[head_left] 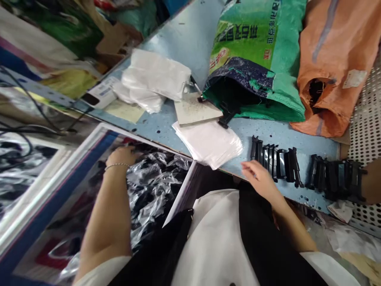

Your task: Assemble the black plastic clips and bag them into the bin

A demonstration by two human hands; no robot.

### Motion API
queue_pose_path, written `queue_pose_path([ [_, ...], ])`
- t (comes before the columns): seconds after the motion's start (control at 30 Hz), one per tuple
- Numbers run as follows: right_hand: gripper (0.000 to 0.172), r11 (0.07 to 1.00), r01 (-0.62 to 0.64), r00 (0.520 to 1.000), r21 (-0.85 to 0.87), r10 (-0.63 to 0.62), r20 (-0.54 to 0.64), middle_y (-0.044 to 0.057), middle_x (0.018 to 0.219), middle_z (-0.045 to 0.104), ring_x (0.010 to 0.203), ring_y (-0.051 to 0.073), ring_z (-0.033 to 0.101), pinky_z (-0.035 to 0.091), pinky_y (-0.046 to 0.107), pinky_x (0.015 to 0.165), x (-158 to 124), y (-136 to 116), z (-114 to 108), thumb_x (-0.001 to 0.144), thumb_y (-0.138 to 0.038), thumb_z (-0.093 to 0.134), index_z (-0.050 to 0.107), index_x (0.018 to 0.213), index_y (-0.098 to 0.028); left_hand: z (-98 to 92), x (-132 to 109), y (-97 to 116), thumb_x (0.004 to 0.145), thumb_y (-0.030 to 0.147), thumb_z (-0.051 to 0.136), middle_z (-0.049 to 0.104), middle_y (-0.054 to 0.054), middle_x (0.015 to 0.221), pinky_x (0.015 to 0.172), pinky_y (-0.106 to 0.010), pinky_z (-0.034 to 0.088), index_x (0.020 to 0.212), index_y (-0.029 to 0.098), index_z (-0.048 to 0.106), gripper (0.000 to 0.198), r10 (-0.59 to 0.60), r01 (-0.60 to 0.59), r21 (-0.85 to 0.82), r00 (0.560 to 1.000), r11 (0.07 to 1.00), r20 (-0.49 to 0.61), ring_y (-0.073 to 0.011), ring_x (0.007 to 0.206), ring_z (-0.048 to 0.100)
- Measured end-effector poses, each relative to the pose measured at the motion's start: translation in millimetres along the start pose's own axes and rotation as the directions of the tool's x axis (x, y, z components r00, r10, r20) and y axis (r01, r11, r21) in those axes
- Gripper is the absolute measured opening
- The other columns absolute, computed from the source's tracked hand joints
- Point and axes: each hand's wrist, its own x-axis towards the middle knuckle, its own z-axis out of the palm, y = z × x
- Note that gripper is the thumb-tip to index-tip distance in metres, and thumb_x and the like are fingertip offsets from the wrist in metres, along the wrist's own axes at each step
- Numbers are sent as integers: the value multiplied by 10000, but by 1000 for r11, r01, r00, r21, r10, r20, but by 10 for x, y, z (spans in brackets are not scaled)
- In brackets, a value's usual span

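Near field: left hand (120,155), thin bracelet at the wrist, fingers hidden at the edge of crinkled clear plastic film (157,174) in a white-rimmed carton (76,169); grip not determinable from this view. Right hand (258,178) well apart from the left, open and empty, fingertips just short of a loose row of black plastic parts (276,163) on a speckled blue workbench (268,133). Beyond: second cluster of black parts (336,178), stack of white plastic bags (208,143), grey board (196,109), green woven sack (247,43), orange woven sack (333,59). Possible faults: toppling or scattering of the row from a brush of the right hand, the nearest parts being closest to the bench edge; sliding of the slippery film under the left hand, with loss of anything held
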Motion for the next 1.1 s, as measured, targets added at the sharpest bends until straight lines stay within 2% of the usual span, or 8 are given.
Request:
queue_pose_path([
  [0.1, 377, 856, -139, 977, -497, 38, -208, 157, 1113, 700, 1049, 289, 666, 515, 410, 911, -31, 117, -202, 1059, -375, 407, 667, 1228, -161, -21, -306, 570, 815, 300, 624, 674, -48, 741, 804, -386, 552, 817, 196, 644, 106, -147, 140, -53, 976, 989, -160, -252, 781, 669],
  [0.2, 556, 608, -209, 977, -766, 104, -184, 223, 1048, 693, 987, 352, 668, 524, 430, 817, 50, 175, -142, 1023, -527, 474, 626, 1288, -62, 147, -766, 1334, 914, 300, 568, 737, -62, 941, 863, -355, 563, 1010, 188, 703, 200, 197, -235, -240, 965, 942, -172, -221, 877, 694],
  [0.27, 681, 517, -162, 987, -840, 98, -129, 266, 1130, 660, 1016, 377, 651, 522, 442, 810, 135, 167, -28, 981, -541, 562, 534, 1395, -2, 344, -988, 1793, 913, 280, 613, 725, -128, 1106, 950, -414, 552, 1057, 170, 721, 211, 475, -495, -172, 868, 852, -143, -279, 1034, 670],
  [0.37, 699, 489, -109, 993, -865, 96, -71, 270, 1251, 612, 1070, 371, 639, 520, 433, 839, 242, 120, 56, 973, -396, 617, 398, 1506, -1, 596, -1046, 2172, 927, 183, 576, 699, -172, 1110, 926, -447, 559, 959, 147, 735, 167, 581, -588, -84, 808, 804, -98, -307, 1030, 647],
  [0.63, 680, 577, -246, 969, -779, 127, -211, 253, 1198, 611, 993, 360, 673, 518, 402, 766, 569, 53, 54, 1006, -567, 477, 422, 1446, -51, 601, -625, 2061, 917, 221, 568, 676, -59, 841, 836, -339, 547, 769, 181, 659, 178, 534, -478, -424, 846, 769, 14, -208, 846, 646],
  [0.9, 669, 759, -221, 971, -612, 110, -215, 283, 1246, 613, 1137, 404, 596, 507, 503, 911, 628, 197, 69, 911, -283, 608, 383, 1492, -39, 613, -752, 2040, 875, 187, 585, 692, -54, 898, 832, -317, 547, 840, 187, 655, 78, 511, -451, -522, 859, 724, -34, -194, 855, 662],
  [1.03, 576, 977, -201, 965, 76, 211, -158, 157, 1207, 681, 1035, 301, 655, 561, 437, 863, 466, 167, -97, 891, -359, 619, 511, 1427, -178, 667, -784, 2026, 900, 179, 562, 709, -25, 851, 799, -299, 559, 956, 195, 661, 115, 448, -416, -543, 890, 729, -81, -174, 792, 675],
  [1.1, 509, 788, -212, 976, 578, 195, 92, 112, 1153, 717, 905, 236, 691, 591, 350, 729, 379, 158, -17, 888, -413, 611, 571, 1353, -211, 708, -775, 2028, 900, 139, 525, 731, -34, 901, 827, -301, 572, 981, 193, 671, 176, 481, -458, -538, 870, 708, -108, -173, 830, 695],
])
